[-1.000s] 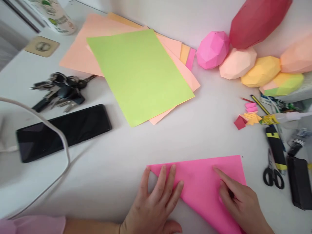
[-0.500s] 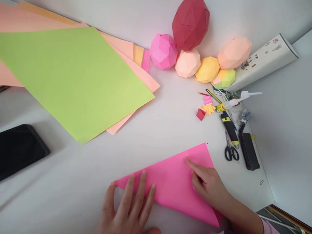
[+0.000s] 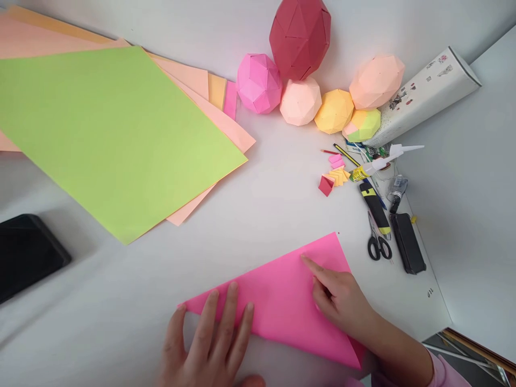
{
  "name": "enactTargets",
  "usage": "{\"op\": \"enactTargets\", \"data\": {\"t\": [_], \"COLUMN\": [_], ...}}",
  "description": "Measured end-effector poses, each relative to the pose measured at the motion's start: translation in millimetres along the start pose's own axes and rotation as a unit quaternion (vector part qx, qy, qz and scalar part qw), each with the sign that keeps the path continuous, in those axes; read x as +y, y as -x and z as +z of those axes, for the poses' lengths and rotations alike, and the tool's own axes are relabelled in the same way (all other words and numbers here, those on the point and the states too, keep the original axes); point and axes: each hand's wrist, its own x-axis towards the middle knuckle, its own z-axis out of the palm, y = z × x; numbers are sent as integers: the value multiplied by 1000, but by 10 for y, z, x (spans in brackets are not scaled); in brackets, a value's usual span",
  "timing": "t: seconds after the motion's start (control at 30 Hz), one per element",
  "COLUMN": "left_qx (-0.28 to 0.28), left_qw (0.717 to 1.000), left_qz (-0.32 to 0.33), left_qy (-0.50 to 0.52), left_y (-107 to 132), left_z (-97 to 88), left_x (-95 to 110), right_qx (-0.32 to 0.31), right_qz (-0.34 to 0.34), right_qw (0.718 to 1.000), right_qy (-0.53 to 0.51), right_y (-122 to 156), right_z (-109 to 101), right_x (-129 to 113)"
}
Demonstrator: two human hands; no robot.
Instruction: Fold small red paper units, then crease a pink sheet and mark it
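Observation:
A bright pink sheet of paper (image 3: 282, 301), folded into a triangle, lies on the white table near the front edge. My left hand (image 3: 209, 344) lies flat with its fingers spread on the triangle's left corner. My right hand (image 3: 338, 298) rests on the right part of the sheet, index finger stretched out and pressing the paper, the other fingers curled under. Neither hand holds anything.
A stack of green (image 3: 108, 134), peach and orange sheets lies at the back left. Folded paper balls (image 3: 300, 37) stand at the back. Scissors (image 3: 377, 242), a glue tube (image 3: 379, 164), a black case (image 3: 408, 243) and paper scraps lie right. A black phone (image 3: 24, 255) sits at the left edge.
The view has swung to the right, so the keys and cable are out of sight. Both hands stay pressed on the pink triangle in about the same places.

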Motion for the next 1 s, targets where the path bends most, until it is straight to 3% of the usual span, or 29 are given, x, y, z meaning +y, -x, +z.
{"op": "enactTargets", "data": {"t": [0.33, 1.0], "left_qx": [0, -32], "left_qw": [1000, 999], "left_qz": [-3, -12], "left_qy": [11, 8], "left_y": [-37, -81], "left_z": [-50, -119], "left_x": [8, 22], "right_qx": [1, 49], "right_qz": [-1, -64], "right_qw": [1000, 974], "right_qy": [7, 210], "right_y": [-2, -1], "right_z": [12, 61], "right_x": [0, -1]}}
